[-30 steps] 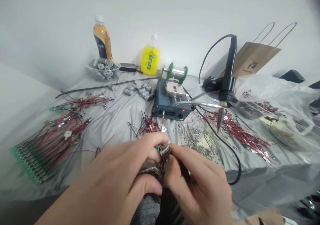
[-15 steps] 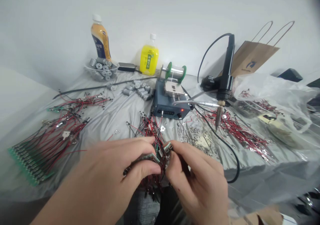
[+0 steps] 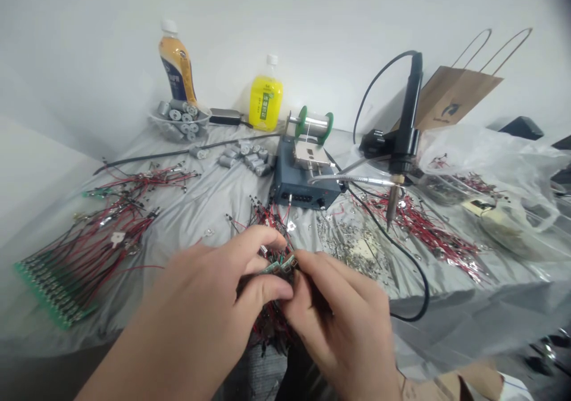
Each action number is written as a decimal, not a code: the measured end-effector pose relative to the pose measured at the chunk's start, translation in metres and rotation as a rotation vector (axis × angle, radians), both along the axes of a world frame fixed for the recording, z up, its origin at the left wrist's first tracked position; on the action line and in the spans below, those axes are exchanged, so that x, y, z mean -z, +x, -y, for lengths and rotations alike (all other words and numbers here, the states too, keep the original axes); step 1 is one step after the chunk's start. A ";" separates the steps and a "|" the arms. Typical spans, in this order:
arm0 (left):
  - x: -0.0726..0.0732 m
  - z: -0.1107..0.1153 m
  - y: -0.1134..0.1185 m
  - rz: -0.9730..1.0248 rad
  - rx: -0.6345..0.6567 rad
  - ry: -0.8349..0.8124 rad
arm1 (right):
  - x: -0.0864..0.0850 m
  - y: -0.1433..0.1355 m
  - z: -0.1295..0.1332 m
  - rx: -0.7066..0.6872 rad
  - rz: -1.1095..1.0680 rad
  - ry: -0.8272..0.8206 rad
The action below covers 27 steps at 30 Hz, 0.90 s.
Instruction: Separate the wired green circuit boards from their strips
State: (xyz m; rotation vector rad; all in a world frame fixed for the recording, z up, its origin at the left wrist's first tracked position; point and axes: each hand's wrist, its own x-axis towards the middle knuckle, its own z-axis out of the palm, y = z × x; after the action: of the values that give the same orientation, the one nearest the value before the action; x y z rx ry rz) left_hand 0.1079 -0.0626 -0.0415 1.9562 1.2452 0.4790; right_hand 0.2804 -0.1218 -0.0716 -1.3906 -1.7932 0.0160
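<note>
Rumpled grey tabletop (image 3: 214, 193): at its front edge the right hand (image 3: 343, 318) pinches a small board (image 3: 289, 263), while the left hand (image 3: 209, 300), forefinger raised, thumb closed, holds a second board (image 3: 270, 268). Tangled wires (image 3: 272, 322) beneath could snag and tear if tugged. Half a second ago the boards stood apart; now they perhaps touch.

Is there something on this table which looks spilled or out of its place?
Yes: small metal pieces lie scattered near the soldering station, as if spilled. Several silver motors also lie outside the plastic bowl that holds similar ones.
</note>
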 end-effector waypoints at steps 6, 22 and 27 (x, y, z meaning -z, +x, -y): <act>-0.002 0.000 0.001 -0.022 -0.027 0.058 | 0.004 -0.002 -0.001 0.002 0.010 0.006; -0.005 -0.003 0.007 -0.099 -0.018 0.091 | 0.001 0.007 -0.007 -0.036 -0.211 -0.101; -0.010 -0.003 0.007 -0.183 -0.037 0.072 | 0.001 0.012 -0.007 -0.114 -0.340 -0.119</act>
State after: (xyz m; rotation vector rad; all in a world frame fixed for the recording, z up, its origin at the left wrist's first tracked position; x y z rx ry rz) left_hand 0.1147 -0.0592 -0.0318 2.0781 1.3976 0.3745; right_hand 0.2923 -0.1148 -0.0730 -1.2775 -1.6016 0.4020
